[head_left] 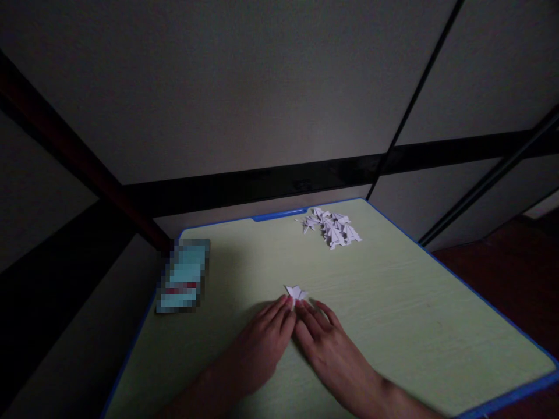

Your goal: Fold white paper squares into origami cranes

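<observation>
A small white folded paper [296, 292] lies on the table with its pointed corners facing away from me. My left hand [265, 342] comes from the lower left, fingers bunched, with the tips pressing the paper's near edge. From the lower right, my right hand [328, 343] meets it, several fingertips on the same paper and one finger held slightly apart. Both hands' fingers cover the near part of the paper. Farther back lies a cluster of white origami figures [335, 228], with one spiky folded piece [310, 223] at its left.
The pale green table [406, 314] has a blue rim and a blue strip [279, 215] at its far edge. A pixelated, light-blue flat object [186, 273] rests near the left edge. Behind stand grey panels [262, 93] with a black band [262, 183].
</observation>
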`<state>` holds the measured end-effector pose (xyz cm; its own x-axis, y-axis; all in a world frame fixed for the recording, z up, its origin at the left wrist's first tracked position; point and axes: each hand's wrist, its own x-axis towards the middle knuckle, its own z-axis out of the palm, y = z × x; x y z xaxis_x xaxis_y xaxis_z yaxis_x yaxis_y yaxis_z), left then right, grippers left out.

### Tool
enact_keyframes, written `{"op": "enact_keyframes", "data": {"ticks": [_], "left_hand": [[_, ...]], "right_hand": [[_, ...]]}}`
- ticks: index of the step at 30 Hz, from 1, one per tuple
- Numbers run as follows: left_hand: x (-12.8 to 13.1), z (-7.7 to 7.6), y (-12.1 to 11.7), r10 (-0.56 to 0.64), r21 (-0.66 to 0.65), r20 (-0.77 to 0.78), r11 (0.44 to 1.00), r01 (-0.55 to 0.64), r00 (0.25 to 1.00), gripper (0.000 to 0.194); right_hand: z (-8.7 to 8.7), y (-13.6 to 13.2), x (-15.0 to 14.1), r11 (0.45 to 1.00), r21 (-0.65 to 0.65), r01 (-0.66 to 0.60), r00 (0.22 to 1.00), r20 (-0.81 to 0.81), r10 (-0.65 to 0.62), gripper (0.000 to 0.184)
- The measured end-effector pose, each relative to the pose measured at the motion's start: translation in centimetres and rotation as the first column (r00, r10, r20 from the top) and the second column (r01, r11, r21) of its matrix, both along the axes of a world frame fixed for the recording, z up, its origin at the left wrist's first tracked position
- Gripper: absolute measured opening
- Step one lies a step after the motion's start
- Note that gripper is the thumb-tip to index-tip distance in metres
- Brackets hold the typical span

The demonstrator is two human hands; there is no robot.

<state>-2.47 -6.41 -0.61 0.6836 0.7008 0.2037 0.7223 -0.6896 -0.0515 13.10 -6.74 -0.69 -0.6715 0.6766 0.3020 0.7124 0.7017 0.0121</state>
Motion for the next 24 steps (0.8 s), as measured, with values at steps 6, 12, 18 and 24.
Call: {"op": "enact_keyframes", "data": {"ticks": [6,12,18,24], "left_hand": [[0.6,1.2,1.5,0.022,-0.178,0.075,0.984,-0.008,0.997,0.035],[0.4,-1.5,0.0,0.027,0.069,0.072,0.997,-0.032,0.997,0.046],[-0.3,-0.6,-0.3,0.054,-0.103,0.168,0.994,-0.037,0.984,0.056],[0.0,0.5,-0.1,0.068,-0.140,0.165,0.989,-0.045,0.984,0.052]], "right_hand": [[0.6,0.8,-0.5,0.992,-0.123,0.034,0.997,-0.061,-0.042,0.028],[-0.2,-0.2,0.5,0.986,-0.165,0.023,0.993,-0.114,-0.042,0.036],[-0.1,-0.3,0.8,0.980,-0.196,0.015,0.995,-0.092,-0.034,0.048],[-0.3,0.0,0.6,0.987,-0.153,0.058,0.996,-0.052,-0.067,0.044]]}}
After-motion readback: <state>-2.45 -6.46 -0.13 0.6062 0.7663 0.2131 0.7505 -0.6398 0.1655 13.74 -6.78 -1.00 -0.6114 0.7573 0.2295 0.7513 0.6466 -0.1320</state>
